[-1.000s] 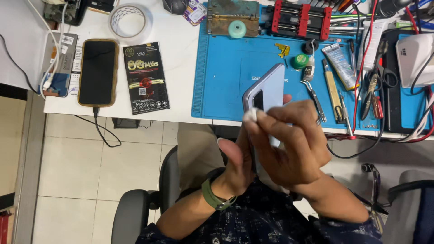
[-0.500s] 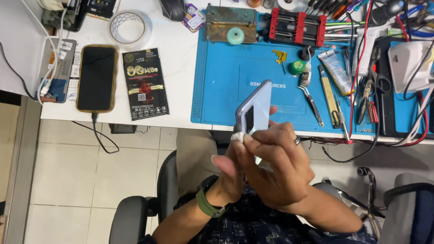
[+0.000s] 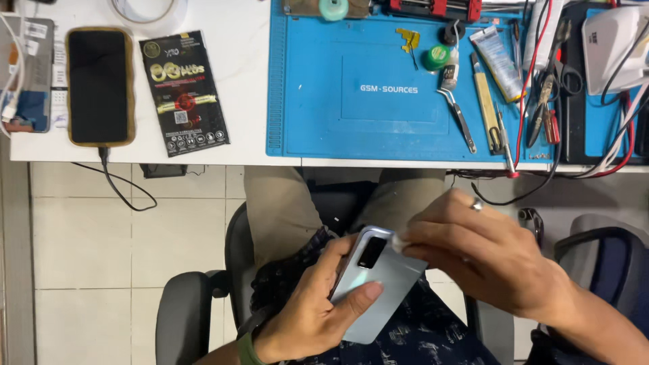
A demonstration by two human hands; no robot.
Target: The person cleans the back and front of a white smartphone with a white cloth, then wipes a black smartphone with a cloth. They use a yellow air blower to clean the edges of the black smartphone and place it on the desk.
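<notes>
My left hand [image 3: 318, 307] grips a silvery smartphone [image 3: 378, 287] from below, back side up, with its dark camera block towards the desk. It is held over my lap, below the desk edge. My right hand [image 3: 487, 260], with a ring on one finger, pinches a small white wad [image 3: 399, 243] against the phone's upper right edge. Part of the phone's right side is hidden under those fingers.
A blue work mat [image 3: 351, 128] on the white desk [image 3: 247, 88] carries tweezers [image 3: 458, 116], a glue tube [image 3: 498, 54], pliers and red and black cables. A charging black phone [image 3: 100, 84] and a black packet [image 3: 184, 91] lie left. Office chairs stand on the tiled floor.
The phone and both hands have dropped from the desk edge to my lap. The phone now lies flatter with its back up, and the view has moved closer to the desk.
</notes>
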